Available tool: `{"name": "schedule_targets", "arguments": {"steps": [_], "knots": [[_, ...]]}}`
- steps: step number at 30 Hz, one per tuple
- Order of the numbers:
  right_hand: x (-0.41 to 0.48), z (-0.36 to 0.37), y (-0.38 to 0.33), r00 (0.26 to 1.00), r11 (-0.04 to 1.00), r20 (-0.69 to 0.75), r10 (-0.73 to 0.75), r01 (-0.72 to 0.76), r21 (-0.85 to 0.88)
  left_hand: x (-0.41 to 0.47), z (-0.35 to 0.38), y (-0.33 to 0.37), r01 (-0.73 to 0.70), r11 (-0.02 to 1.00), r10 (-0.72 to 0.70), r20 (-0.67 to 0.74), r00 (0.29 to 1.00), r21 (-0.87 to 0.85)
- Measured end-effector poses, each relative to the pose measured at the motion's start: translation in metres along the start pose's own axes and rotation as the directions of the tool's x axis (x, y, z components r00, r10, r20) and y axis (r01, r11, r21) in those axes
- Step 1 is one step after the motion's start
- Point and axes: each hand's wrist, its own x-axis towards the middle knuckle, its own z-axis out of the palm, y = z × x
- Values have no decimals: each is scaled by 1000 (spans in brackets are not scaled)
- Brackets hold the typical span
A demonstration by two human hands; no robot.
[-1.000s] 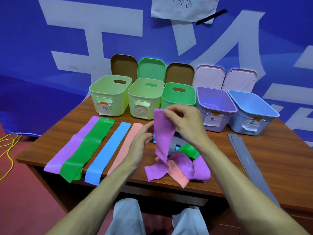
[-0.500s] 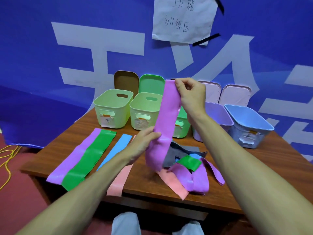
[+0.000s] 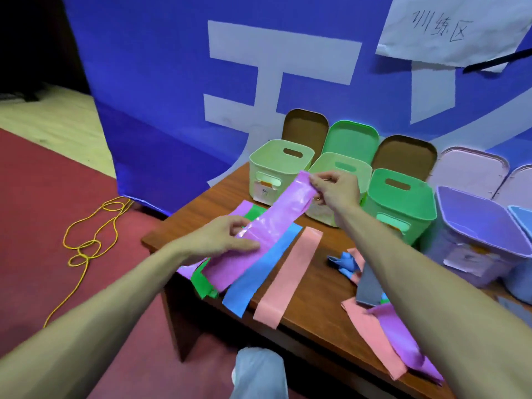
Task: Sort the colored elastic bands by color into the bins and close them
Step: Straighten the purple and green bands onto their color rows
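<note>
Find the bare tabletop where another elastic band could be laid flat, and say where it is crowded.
Free: the wooden table strip between the flat pink band and the tangled band pile. Crowded: left edge, where flat bands overlap under the purple band that both hands hold, and along the bins.

left hand [image 3: 221, 240] pinching near end of purple band [image 3: 267, 226], palm down | right hand [image 3: 335, 191] pinching far end, arms both reaching forward-left

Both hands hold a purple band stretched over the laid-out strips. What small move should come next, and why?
Probably lower the purple band flat onto the purple strip underneath: right hand and left hand already hold it taut along that row.
</note>
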Motion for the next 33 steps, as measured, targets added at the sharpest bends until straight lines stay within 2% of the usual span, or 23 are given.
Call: {"name": "schedule_targets", "arguments": {"steps": [3, 7, 10, 14, 17, 21, 23, 25, 29, 31, 33], "knots": [[13, 33, 3, 992, 999, 125, 7, -12, 37, -3, -27, -22, 47, 997, -41, -101, 994, 53], [35, 71, 10, 950, 998, 308, 62, -55, -31, 0, -56, -49, 157, 987, -145, -292, 946, 19], [52, 99, 20, 905, 987, 403, 139, -93, -133, 5, -72, -65, 243, 970, -221, -321, 921, 27], [74, 134, 44, 878, 979, 438, 196, -147, -144, 19, -87, -81, 304, 953, -280, -341, 897, 18], [88, 154, 67, 873, 972, 435, 219, -156, -177, 32, -93, -92, 355, 918, -268, -383, 884, 177], [96, 172, 92, 873, 954, 414, 258, -163, -250, 38, -90, -100, 405, 783, -200, -425, 883, 473], [95, 178, 103, 879, 944, 408, 247, -123, -306, 39, -83, -103, 392, 714, -161, -408, 899, 580], [94, 183, 110, 895, 922, 405, 189, -20, -386, 39, -77, -105, 404, 651, -173, -392, 903, 643], [88, 183, 109, 899, 820, 436, 49, 213, -530, 46, -73, -98, 515, 517, -311, -410, 857, 684], [80, 180, 104, 880, 778, 474, 0, 298, -553, 49, -73, -91, 528, 494, -375, -379, 846, 691], [72, 176, 100, 847, 751, 531, -30, 370, -547, 49, -74, -88, 532, 512, -409, -353, 841, 674]]}}
